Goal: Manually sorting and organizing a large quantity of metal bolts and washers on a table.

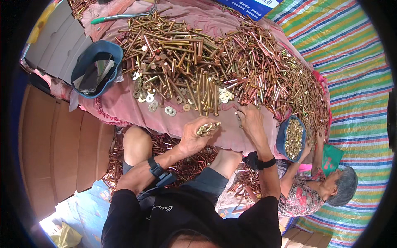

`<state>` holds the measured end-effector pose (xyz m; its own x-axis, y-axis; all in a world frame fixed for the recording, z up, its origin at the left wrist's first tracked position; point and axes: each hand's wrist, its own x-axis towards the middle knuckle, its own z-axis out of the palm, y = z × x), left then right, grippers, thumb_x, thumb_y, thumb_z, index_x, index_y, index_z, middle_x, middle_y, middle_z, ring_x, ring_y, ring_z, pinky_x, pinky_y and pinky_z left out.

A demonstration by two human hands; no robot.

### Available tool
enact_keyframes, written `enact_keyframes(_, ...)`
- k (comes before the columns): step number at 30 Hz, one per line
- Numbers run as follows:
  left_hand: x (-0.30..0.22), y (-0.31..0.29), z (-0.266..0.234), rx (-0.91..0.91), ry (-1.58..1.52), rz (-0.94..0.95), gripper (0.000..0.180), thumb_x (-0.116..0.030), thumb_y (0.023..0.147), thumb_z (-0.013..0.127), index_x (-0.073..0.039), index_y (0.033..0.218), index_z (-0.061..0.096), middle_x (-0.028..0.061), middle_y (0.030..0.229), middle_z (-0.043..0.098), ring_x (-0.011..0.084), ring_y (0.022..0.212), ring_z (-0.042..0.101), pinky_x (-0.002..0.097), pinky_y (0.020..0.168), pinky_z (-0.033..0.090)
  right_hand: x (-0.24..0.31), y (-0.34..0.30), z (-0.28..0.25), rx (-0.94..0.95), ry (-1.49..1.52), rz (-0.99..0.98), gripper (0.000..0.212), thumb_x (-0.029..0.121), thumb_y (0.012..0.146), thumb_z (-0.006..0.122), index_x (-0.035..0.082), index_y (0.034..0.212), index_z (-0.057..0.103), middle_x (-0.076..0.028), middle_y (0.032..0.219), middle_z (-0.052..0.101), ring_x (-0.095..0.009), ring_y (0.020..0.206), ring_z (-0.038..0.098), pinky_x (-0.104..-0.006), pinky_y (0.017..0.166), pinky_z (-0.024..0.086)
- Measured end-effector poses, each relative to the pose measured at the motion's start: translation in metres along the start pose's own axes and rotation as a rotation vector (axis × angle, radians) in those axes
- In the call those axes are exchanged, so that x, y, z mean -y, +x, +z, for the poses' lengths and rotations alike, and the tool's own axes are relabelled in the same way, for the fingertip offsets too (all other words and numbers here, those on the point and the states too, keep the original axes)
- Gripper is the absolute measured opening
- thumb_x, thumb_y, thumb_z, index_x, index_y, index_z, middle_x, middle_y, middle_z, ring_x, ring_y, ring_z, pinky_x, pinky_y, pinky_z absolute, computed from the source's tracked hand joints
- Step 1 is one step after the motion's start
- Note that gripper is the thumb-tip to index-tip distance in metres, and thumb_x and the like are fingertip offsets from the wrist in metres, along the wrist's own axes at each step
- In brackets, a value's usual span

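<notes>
Pink cloth [161, 125] below left hand [193, 137], clenched around half-hidden bolts [209, 129], and right hand [251, 120], grip indiscernible from above.

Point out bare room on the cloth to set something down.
Right: pink cloth between the right hand and the blue tub of small parts. Left: the near-edge strip between the blue bin, loose washers and left hand. Crowded: beyond both hands, where the bolt pile covers the cloth.

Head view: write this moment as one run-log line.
left hand: holding bolt bundle; right hand: beside bolt pile; washers: on pink cloth
</notes>
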<state>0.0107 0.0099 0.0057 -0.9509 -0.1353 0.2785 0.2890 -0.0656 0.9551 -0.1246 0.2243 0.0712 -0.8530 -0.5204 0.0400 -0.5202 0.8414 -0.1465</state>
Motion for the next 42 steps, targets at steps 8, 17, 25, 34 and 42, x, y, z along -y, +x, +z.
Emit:
enact_keyframes(8,0.003,0.0,0.008,-0.008,-0.074,-0.024,0.031,0.01,0.086,0.072,-0.002,0.115,0.07,0.0073,0.102,0.07,0.0114,0.086,0.067,0.0263,0.071,0.054,-0.03,-0.01,0.016,-0.041,0.361,-0.004,0.017,0.013,0.092,0.07,0.004,0.105,0.075,-0.017,0.085,0.066,-0.033,0.079,0.067,-0.043,0.073,0.052)
enact_keyframes(17,0.001,-0.003,0.001,0.018,-0.146,-0.109,0.035,0.0,0.083,0.066,-0.002,0.118,0.069,0.0101,0.099,0.07,0.0194,0.089,0.068,0.0329,0.081,0.054,-0.023,-0.018,0.004,-0.18,0.446,0.061,0.019,0.01,0.092,0.069,0.0,0.107,0.075,-0.014,0.089,0.07,-0.026,0.083,0.067,-0.0365,0.075,0.052)
enact_keyframes(25,0.004,-0.003,0.001,0.018,-0.159,-0.118,0.033,0.012,0.086,0.066,0.0,0.117,0.069,0.0056,0.099,0.067,0.0099,0.086,0.065,0.0252,0.073,0.053,-0.006,-0.005,0.01,-0.082,0.018,-0.132,0.021,0.011,0.09,0.072,-0.001,0.106,0.074,-0.011,0.084,0.067,-0.018,0.078,0.068,-0.0359,0.068,0.052)
enact_keyframes(34,-0.011,-0.001,-0.002,0.042,-0.109,-0.214,0.032,0.001,0.081,0.063,-0.001,0.112,0.069,0.0107,0.096,0.067,0.0179,0.084,0.067,0.0324,0.076,0.053,0.039,-0.037,-0.019,0.077,1.092,0.28,0.022,0.014,0.097,0.073,-0.002,0.111,0.073,-0.002,0.098,0.069,-0.01,0.085,0.067,-0.0242,0.069,0.055)
enact_keyframes(42,-0.009,0.0,0.002,-0.011,-0.087,-0.184,0.017,-0.001,0.082,0.066,-0.001,0.099,0.066,0.0084,0.085,0.066,0.0137,0.077,0.062,0.0307,0.07,0.051,0.079,-0.04,-0.02,-0.117,0.974,-0.058,0.023,0.002,0.092,0.074,-0.002,0.114,0.074,-0.01,0.103,0.07,-0.018,0.1,0.068,-0.0288,0.087,0.054)
